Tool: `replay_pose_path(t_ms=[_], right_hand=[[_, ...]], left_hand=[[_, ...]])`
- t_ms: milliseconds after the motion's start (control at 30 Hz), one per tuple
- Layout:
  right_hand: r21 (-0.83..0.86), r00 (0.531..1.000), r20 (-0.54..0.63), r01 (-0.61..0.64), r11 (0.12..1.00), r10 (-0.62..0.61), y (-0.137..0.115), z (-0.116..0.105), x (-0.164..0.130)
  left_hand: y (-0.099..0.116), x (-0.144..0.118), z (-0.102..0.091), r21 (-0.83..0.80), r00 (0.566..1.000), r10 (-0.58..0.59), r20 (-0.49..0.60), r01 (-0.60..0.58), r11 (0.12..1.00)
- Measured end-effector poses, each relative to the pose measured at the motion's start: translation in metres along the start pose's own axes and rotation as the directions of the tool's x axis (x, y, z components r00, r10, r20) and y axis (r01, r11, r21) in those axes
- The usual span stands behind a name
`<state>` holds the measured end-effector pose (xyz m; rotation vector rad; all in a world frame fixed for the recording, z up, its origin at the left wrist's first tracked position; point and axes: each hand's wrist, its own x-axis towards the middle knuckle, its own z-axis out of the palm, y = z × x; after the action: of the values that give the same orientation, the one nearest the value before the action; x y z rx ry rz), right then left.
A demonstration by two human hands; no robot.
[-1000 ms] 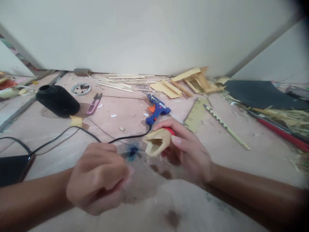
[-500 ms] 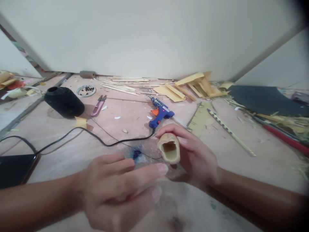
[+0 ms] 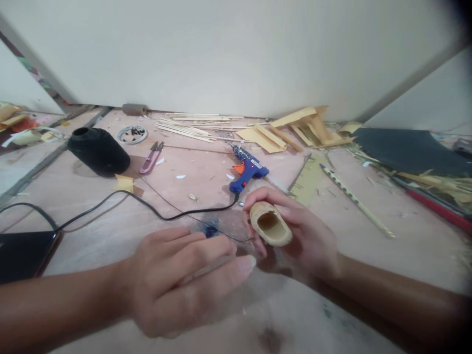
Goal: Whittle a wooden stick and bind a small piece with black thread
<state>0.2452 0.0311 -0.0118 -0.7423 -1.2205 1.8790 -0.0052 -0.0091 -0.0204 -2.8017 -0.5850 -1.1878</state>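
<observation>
My right hand [image 3: 308, 236] is wrapped round a short hollow pale wooden piece [image 3: 282, 236], like a bamboo tube, with its rough open end tilted toward me. A thin black thread [image 3: 165, 198] runs from the black thread spool [image 3: 99, 152] to the tube's left side. Just left of the tube, my left hand [image 3: 184, 280] hovers with loosely bent fingers and thumb stretched apart; nothing shows in it, though some fingertips are hidden. Beyond the hands lies a blue glue gun [image 3: 248, 169], its small red light on.
Pink thread snips [image 3: 152, 158] and a small dish of dark bits [image 3: 132, 134] lie at the back left. Thin sticks [image 3: 184, 130] and folded tan strips [image 3: 265, 138] line the wall. A spotted stick [image 3: 356, 201] lies right; a black cable [image 3: 147, 204] crosses left.
The tube has turned and shifted slightly right in my right hand, its mouth now angled lower right. My left index finger has bent inward, with the thumb still stretched out.
</observation>
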Motion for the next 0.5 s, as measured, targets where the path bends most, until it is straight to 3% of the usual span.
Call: replay_pose_path(t_ms=[100, 267, 400, 500], right_hand=[[-0.027, 1.0, 0.012, -0.009, 1.0, 0.009, 0.0, -0.003, 0.001], [-0.073, 0.999, 0.027, 0.029, 0.997, -0.027, 0.003, -0.002, -0.001], [-0.189, 0.998, 0.049, 0.059, 0.98, -0.051, 0.004, -0.001, -0.006], [-0.244, 0.996, 0.055, 0.08, 0.966, -0.069, 0.004, -0.001, -0.008]], left_hand=[[0.0, 0.007, 0.001, 0.018, 0.997, 0.06, -0.04, -0.059, 0.998], [0.0, 0.012, 0.0, -0.02, 0.996, -0.016, 0.086, 0.018, 1.0], [0.0, 0.014, -0.001, 0.064, 0.974, -0.073, 0.214, 0.06, 0.996], [-0.003, 0.011, -0.002, 0.05, 0.977, -0.054, 0.207, 0.045, 0.998]])
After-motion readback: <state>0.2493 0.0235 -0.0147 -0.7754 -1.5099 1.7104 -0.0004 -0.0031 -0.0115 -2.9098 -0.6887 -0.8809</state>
